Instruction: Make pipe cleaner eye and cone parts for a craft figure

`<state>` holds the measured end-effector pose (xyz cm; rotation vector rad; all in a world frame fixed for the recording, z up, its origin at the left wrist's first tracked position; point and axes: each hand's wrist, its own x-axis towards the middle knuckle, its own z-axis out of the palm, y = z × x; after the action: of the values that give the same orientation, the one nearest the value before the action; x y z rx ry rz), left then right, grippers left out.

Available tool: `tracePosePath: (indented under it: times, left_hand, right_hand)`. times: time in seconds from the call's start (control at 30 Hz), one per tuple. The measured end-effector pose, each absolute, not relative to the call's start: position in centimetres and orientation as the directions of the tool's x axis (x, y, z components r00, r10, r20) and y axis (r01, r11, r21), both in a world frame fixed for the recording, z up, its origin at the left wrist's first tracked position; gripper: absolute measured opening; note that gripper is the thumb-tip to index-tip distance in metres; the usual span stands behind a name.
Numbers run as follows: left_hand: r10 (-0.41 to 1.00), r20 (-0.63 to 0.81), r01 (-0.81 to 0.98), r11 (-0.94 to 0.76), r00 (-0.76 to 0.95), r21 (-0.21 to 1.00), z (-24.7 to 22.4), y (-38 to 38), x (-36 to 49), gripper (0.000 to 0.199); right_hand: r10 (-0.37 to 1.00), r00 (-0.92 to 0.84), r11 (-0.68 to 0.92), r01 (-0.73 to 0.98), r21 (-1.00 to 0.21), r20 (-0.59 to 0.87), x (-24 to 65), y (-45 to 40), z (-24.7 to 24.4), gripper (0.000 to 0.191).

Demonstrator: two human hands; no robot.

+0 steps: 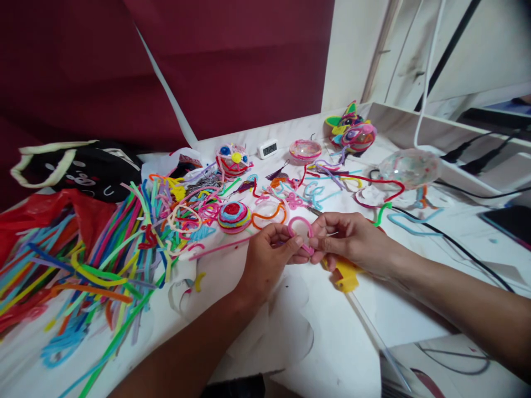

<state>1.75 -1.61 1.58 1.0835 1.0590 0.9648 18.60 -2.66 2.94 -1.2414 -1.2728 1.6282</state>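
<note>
Between my two hands is a pink pipe cleaner [301, 219] bent into a loop, with its ends brought together at the bottom. My left hand [271, 249] pinches the loop's lower left side between thumb and fingers. From the right, my right hand [342, 235] pinches it near the crossing ends. A long pink strand [224, 246] stretches leftward from my left hand over the table. Beneath my right hand lies a yellow glue gun [345, 275] with a clear glue stick [379, 337] sticking out of it.
Many coloured pipe cleaners [99, 243] spread from a red plastic bag [89, 213] on the left. A striped coiled dome [234, 216], a decorated ball [232, 160], a clear bowl [410, 167] and a small digital clock [269, 148] stand behind my hands. A black cable [460, 257] crosses the right side.
</note>
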Motion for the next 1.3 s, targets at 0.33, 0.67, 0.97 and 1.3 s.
tracePosePath:
  times: [0.33,0.67,0.97,1.3]
  left_hand:
    - [0.966,-0.177,-0.068,0.193,0.186,0.979,1.6,-1.6,1.8,0.031]
    - [0.971,-0.161,-0.067,0.175,0.18,0.982,1.5,-1.6,1.9,0.027]
    - [0.972,-0.166,-0.053,0.177,0.165,0.983,1.9,-1.9,2.1,0.022]
    - [0.964,-0.181,-0.102,0.203,0.194,0.974,2.5,-2.2,2.2,0.023]
  right_hand:
    - [0.927,-0.265,-0.284,-0.031,-0.958,-0.266,18.4,-2.6,3.1,0.024]
    - [0.938,-0.284,-0.216,-0.033,-0.976,-0.198,18.5,-2.7,2.3,0.032]
    - [0.956,-0.24,-0.18,-0.025,-0.983,-0.169,18.4,-3.0,2.5,0.033]
    - [0.973,-0.203,-0.129,-0.075,-0.989,-0.111,18.4,-3.4,2.4,0.048]
